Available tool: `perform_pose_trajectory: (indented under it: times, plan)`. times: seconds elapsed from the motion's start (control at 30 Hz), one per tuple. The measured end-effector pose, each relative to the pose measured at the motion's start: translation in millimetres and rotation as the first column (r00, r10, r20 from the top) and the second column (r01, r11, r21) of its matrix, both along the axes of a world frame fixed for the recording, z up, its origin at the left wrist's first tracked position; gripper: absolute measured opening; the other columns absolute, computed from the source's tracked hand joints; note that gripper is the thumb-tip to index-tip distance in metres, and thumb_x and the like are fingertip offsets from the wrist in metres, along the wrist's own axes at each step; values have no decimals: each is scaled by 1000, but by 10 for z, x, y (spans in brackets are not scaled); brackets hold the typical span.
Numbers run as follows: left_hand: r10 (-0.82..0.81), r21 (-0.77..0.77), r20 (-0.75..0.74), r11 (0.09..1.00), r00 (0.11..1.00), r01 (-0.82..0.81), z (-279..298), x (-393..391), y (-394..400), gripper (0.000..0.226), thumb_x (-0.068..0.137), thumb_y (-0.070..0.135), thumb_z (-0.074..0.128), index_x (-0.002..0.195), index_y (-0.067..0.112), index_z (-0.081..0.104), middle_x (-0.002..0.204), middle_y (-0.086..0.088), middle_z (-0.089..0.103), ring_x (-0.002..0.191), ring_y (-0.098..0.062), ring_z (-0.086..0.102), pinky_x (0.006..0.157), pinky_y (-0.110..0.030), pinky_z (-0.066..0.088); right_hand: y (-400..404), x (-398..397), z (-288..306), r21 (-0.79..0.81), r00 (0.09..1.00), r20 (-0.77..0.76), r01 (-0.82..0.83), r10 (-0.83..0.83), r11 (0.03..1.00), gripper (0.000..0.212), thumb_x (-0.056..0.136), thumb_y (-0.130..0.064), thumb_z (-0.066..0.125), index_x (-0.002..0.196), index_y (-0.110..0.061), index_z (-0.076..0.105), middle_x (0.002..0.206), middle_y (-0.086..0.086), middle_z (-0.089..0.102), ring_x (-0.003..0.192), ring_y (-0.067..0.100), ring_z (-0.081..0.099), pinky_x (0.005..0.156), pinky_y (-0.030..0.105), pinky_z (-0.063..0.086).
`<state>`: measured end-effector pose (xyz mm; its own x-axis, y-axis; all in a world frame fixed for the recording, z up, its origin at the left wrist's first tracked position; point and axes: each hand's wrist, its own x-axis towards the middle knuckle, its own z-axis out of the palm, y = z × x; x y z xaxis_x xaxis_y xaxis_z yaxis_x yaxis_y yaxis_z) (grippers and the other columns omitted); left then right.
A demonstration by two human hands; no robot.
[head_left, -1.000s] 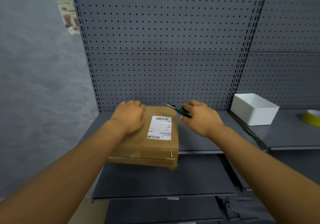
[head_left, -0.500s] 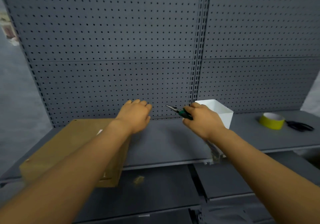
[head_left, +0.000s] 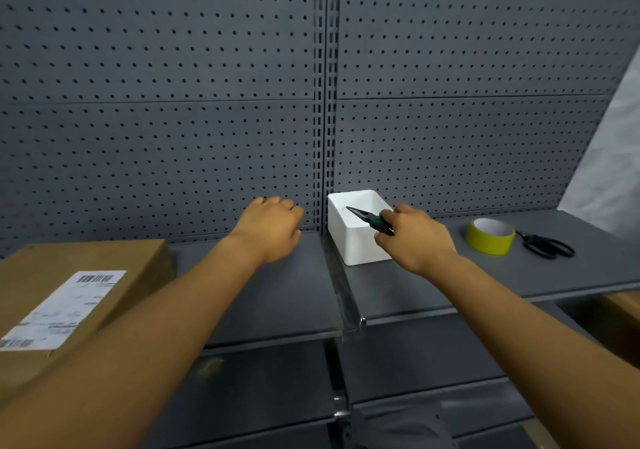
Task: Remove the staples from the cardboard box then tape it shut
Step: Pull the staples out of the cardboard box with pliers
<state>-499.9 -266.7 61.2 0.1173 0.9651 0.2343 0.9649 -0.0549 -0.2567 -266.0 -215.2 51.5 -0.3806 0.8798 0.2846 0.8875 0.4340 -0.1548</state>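
- The cardboard box (head_left: 69, 296) lies at the lower left of the frame on the grey shelf (head_left: 277, 296), its top face up, with a white shipping label (head_left: 65, 310) stuck on it; the left forearm crosses in front of its near right corner.
- Below the shelf edge, in the bottom centre of the frame, lower grey shelf levels show, and a small tan scrap (head_left: 207, 367) lies on one of them, blurred.
- The left hand (head_left: 268, 228), centre of the frame, hangs over the bare shelf with its fingers loosely curled and nothing in them, well apart from the box.
- The right hand (head_left: 415, 240), right of centre, is closed round the green handles of a pair of needle-nose pliers (head_left: 369, 220); the dark tips point up and left over the open top of the white bin (head_left: 356, 240). Whether anything sits between the tips is too small to tell.
- The white bin stands against the pegboard (head_left: 173, 102), just right of the upright post.
- Farther right on the shelf, a roll of yellow tape (head_left: 490, 237) lies flat, with black scissors (head_left: 545, 246) just beside it.
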Motion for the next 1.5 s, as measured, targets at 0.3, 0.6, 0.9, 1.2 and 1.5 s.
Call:
perform_pose_trajectory:
  times: [0.3,0.6,0.9,1.2,1.5]
  plan:
    - [-59,-34,26,998,998,60,-165,125,649,34,98,31,40,127,17,50,124,-3,54,116,-23,47,101,-37,34,521,86,-101,-51,996,50,75,-73,996,29,91,-34,46,110,-18,60,108,2,52,91,22,46,69,30,37]
    - [-84,-50,39,995,996,86,-264,123,989,38,97,32,42,131,17,47,125,-3,53,118,-22,46,102,-38,34,766,17,-132,-47,993,92,82,-78,996,29,86,-40,53,103,-20,64,106,2,54,87,22,48,69,29,40]
    - [13,-32,63,999,998,-11,-138,-126,663,38,98,36,41,131,19,48,129,-2,52,120,-22,45,103,-37,32,640,-106,-53,-63,997,-71,-27,22,998,34,87,-40,54,115,-22,60,106,1,54,88,21,52,68,30,41]
    - [269,-23,127,963,955,-268,28,-870,-400,39,98,38,43,131,19,49,130,-3,51,123,-23,43,102,-38,32,120,-1089,-103,-122,905,-292,-355,308,927,31,85,-37,61,87,-6,64,81,10,55,72,26,55,57,30,40]
    - [500,-181,256,866,828,-467,160,-1906,-1397,27,92,38,51,116,28,58,125,0,55,108,-23,54,91,-37,43,-511,-1808,-51,-217,894,-169,-445,416,869,35,90,-42,56,92,-7,57,90,7,47,74,24,50,62,32,41]
